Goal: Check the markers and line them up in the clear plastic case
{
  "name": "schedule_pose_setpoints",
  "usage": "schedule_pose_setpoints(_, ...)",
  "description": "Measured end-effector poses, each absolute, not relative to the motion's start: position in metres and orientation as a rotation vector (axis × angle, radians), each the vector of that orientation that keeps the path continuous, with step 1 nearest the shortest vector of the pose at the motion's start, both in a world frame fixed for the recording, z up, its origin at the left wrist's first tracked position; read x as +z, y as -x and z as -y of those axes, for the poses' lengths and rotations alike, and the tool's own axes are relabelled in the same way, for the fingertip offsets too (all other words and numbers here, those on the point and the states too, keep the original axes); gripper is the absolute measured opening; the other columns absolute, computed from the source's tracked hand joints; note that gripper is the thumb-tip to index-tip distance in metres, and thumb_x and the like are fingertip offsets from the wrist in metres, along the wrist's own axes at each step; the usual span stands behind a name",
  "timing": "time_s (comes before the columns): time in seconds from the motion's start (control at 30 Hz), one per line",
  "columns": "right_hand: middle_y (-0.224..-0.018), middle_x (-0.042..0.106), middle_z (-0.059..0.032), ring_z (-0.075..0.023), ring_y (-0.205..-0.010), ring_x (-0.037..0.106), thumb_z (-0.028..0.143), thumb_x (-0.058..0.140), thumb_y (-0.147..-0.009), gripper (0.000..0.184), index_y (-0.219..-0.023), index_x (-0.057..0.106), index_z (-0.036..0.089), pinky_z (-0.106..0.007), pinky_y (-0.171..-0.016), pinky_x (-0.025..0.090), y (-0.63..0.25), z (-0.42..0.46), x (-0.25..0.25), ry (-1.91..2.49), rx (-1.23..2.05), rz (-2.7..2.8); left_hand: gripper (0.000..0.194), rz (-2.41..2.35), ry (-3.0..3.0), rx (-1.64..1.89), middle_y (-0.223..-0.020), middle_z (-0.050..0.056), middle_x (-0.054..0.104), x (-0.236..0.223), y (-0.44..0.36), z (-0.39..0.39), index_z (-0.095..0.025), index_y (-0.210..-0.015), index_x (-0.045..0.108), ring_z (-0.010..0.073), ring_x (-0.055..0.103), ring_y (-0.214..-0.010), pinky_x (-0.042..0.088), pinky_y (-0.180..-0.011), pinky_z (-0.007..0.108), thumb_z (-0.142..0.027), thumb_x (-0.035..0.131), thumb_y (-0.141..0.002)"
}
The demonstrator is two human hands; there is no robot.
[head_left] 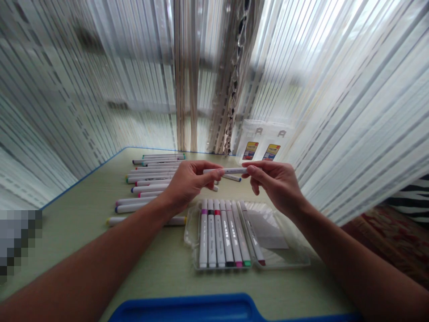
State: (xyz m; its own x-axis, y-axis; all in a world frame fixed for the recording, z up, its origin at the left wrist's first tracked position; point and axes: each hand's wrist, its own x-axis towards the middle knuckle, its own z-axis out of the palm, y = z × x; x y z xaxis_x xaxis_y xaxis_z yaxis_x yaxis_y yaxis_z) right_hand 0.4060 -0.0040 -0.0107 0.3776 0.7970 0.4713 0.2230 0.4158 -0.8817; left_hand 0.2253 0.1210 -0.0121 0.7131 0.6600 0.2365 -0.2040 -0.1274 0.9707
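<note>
A white marker (234,171) lies level between my two hands, above the far side of the open case. My left hand (192,181) pinches its left part between thumb and fingers. At its right end, my right hand (276,181) grips it with thumb and forefinger. Below them is a clear plastic case (303,259), opened flat. Several markers (219,237) stand side by side in its left half, with purple, black and red bands on some. One marker with a dark red end (253,235) slants in the right half, beside a pale paper insert (268,230).
Several loose white markers (150,182) with coloured ends lie in a column on the left of the table (80,246), partly behind my left arm. Two clear cases with labels (261,141) stand at the back. String curtains (140,80) surround the table; a blue tray edge (187,308) is in front.
</note>
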Motion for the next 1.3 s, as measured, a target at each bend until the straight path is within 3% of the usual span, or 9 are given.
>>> schedule_pose_setpoints(0.27, -0.071, 0.074, -0.0039, -0.0065, -0.042, 0.054, 0.029, 0.080, -0.082, 0.015, -0.089, 0.081, 0.016, -0.021, -0.040, 0.041, -0.402, 0.006, -0.008, 1.164, 0.476, 1.210, 0.029, -0.383, -1.536, 0.769, -0.066, 0.003, 0.071, -0.010, -0.225, -0.118, -0.011, -0.090, 0.080, 0.0094, 0.059, -0.054, 0.047, -0.054, 0.023, -0.030, 0.088, -0.070)
schedule_pose_setpoints(0.47, -0.051, 0.063, 0.0014, -0.0078, -0.042, 0.053, 0.032, 0.089, -0.070, 0.024, -0.083, 0.081, 0.014, -0.020, -0.040, 0.040, -0.399, 0.007, -0.007, 1.334, 0.425, 1.252, 0.031, -0.386, -1.610, 0.733, -0.065, 0.005, 0.072, -0.008, -0.225, -0.110, -0.009, -0.093, 0.081, 0.0105, 0.060, -0.056, 0.048, -0.058, 0.023, -0.031, 0.086, -0.071)
schedule_pose_setpoints(0.73, -0.071, 0.077, -0.0075, -0.0164, -0.062, 0.067, 0.045, 0.086, -0.072, 0.030, -0.077, 0.082, 0.016, -0.026, -0.056, 0.050, -0.395, 0.011, -0.004, 1.480, 0.225, 1.440, 0.026, -0.306, -1.736, 0.650, -0.074, 0.008, 0.076, -0.009, -0.227, -0.104, -0.012, -0.099, 0.081, 0.0130, 0.064, -0.063, 0.050, -0.062, 0.024, -0.029, 0.076, -0.081)
schedule_pose_setpoints(0.97, -0.067, 0.076, -0.0071, -0.0143, -0.057, 0.063, 0.044, 0.089, -0.068, 0.029, -0.074, 0.081, 0.016, -0.025, -0.052, 0.046, -0.393, 0.009, -0.002, 1.449, 0.370, 1.341, 0.021, -0.279, -1.738, 0.669, -0.076, 0.007, 0.074, -0.008, -0.227, -0.103, -0.013, -0.096, 0.081, 0.0132, 0.064, -0.063, 0.050, -0.063, 0.025, -0.026, 0.070, -0.084)
schedule_pose_setpoints(1.17, -0.061, 0.068, -0.0019, -0.0060, -0.045, 0.044, 0.038, 0.087, -0.072, 0.024, -0.078, 0.081, 0.015, -0.021, -0.041, 0.030, -0.396, 0.009, -0.003, 1.358, 0.567, 1.227, 0.019, -0.306, -1.600, 0.720, -0.074, 0.005, 0.070, -0.008, -0.226, -0.106, -0.012, -0.091, 0.078, 0.0125, 0.061, -0.063, 0.050, -0.063, 0.026, -0.027, 0.069, -0.084)
schedule_pose_setpoints(1.3, -0.067, 0.071, -0.0023, -0.0055, -0.044, 0.044, 0.033, 0.084, -0.077, 0.018, -0.085, 0.081, 0.017, -0.022, -0.040, 0.029, -0.401, 0.009, -0.005, 1.258, 0.638, 1.206, 0.016, -0.307, -1.470, 0.739, -0.068, 0.003, 0.067, -0.009, -0.226, -0.112, -0.012, -0.088, 0.076, 0.0118, 0.060, -0.061, 0.048, -0.060, 0.024, -0.025, 0.070, -0.081)
